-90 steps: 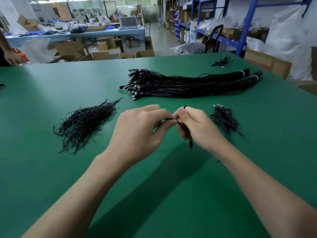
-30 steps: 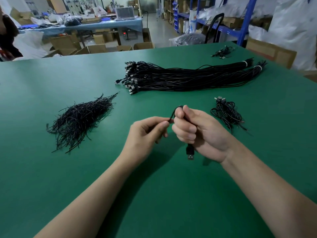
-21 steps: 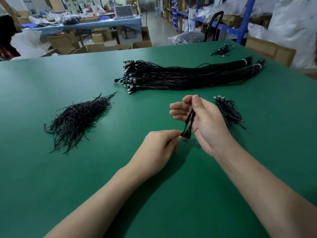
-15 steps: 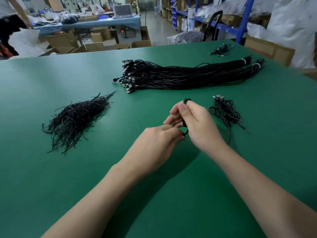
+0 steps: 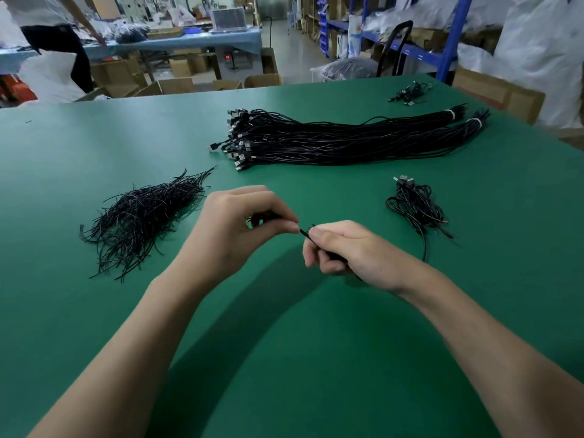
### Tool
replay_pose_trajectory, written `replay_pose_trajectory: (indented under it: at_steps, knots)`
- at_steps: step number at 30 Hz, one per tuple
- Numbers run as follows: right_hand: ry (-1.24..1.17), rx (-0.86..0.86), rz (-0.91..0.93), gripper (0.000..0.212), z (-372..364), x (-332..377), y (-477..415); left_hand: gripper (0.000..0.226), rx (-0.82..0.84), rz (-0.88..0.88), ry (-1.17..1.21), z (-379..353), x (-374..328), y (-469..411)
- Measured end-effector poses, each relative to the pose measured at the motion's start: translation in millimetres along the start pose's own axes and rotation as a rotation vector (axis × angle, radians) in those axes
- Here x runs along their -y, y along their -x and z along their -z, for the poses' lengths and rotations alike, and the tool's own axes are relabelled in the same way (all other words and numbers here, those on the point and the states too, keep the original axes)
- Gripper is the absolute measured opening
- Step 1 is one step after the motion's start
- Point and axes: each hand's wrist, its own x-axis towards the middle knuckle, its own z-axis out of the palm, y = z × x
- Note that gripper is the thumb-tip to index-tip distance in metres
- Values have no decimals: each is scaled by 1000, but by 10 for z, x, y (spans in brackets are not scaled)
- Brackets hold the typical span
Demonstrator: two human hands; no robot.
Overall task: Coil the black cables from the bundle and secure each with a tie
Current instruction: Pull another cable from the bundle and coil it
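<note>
My right hand (image 5: 344, 249) is curled round a coiled black cable, mostly hidden inside the fist above the green table (image 5: 284, 358). My left hand (image 5: 234, 226) pinches a thin black tie (image 5: 304, 231) that runs from its thumb and forefinger to the coil. The long bundle of black cables (image 5: 341, 139) with USB plugs lies across the far middle of the table. A heap of loose black ties (image 5: 142, 216) sits to the left. A small pile of coiled cables (image 5: 415, 207) rests to the right of my right hand.
A few more cable coils (image 5: 409, 93) lie at the table's far right corner. Cardboard boxes (image 5: 496, 90), blue shelving (image 5: 448, 42) and white bags stand beyond the table. Another person (image 5: 53, 42) stands at a blue-covered bench at the far left.
My hands have drawn apart a little, with the left pulling the tie out to the left of the coil. My right hand has turned palm down, closing round the coil.
</note>
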Motion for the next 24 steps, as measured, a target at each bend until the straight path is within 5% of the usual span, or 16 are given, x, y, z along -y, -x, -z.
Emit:
replay_pose_trajectory:
  at_steps: [6, 16, 24]
  knots:
    - [-207, 141, -62, 37, -30, 55, 54, 23, 141, 79, 138, -27, 93, 55]
    - [-385, 227, -127, 35, 63, -41, 72, 7, 262, 95, 35, -174, 36, 73]
    - [90, -45, -66, 35, 42, -94, 6, 14, 315, 133, -74, -297, 33, 156]
